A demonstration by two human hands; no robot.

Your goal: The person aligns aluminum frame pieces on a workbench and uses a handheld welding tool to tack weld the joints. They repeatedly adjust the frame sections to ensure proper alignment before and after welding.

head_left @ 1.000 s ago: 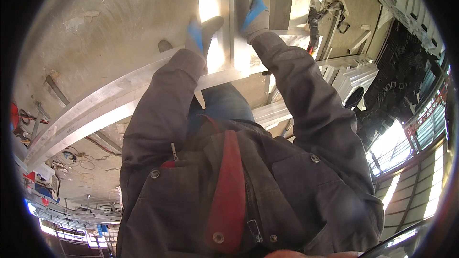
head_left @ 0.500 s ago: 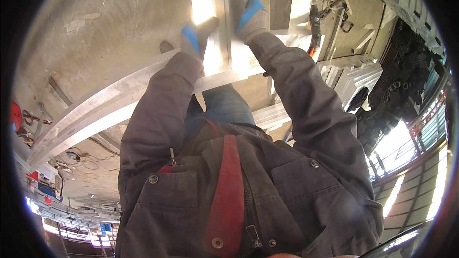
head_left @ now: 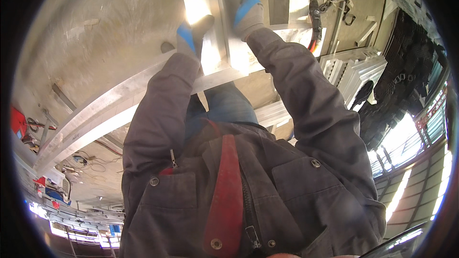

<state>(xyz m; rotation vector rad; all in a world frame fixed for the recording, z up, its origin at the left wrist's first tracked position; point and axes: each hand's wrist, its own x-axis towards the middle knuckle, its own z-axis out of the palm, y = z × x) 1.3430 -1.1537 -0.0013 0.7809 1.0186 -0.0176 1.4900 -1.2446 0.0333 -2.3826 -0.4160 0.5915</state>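
Both of my hands wear grey gloves with blue backs and reach forward onto an upright aluminium profile (head_left: 217, 24) at the top middle. My left hand (head_left: 191, 38) presses against the profile's left face, fingers wrapped on its edge. My right hand (head_left: 244, 12) grips the right flange higher up. This upright meets a long aluminium beam (head_left: 110, 110) that runs from the lower left up to the right, crossing under my arms. My grey jacket with a red strap fills the lower middle.
Concrete floor (head_left: 95, 43) spreads at the left. More aluminium frames (head_left: 349, 71) lie at the right, beside dark stacked parts (head_left: 406, 81). A red-and-black tool with cables (head_left: 315, 19) lies near the top right. Red items and cables (head_left: 28, 126) sit at the far left.
The view has shifted slightly; both hands stay on the upright profile, with the left hand a little lower and closer to the beam junction.
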